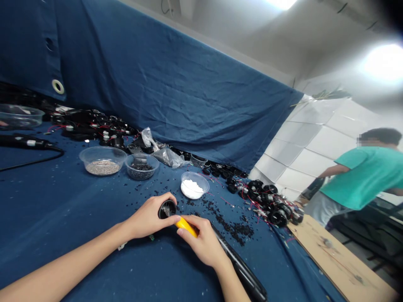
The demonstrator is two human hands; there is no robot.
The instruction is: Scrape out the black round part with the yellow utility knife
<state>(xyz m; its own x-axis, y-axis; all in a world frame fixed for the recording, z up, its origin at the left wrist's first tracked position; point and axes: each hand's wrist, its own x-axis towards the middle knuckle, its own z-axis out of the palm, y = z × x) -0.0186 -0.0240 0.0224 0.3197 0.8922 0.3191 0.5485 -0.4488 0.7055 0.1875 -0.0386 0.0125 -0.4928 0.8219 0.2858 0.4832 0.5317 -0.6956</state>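
Blue-draped table [103,268] beneath white ceiling lights [385,63], right hand's [201,235] grip pinching a yellow-handled tool [186,226].

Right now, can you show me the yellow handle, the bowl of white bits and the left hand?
Yellow handle [187,227]: head view, middle of its grip.
Bowl of white bits [192,196]: head view, its clear lower wall.
Left hand [148,217]: head view, back of the hand.

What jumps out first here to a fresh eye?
The bright yellow cylindrical handle in the right hand, angled at a round black plastic part in the left hand, at centre. Then the clear plastic bowl of white bits just beyond, and a person in a turquoise shirt at far right.
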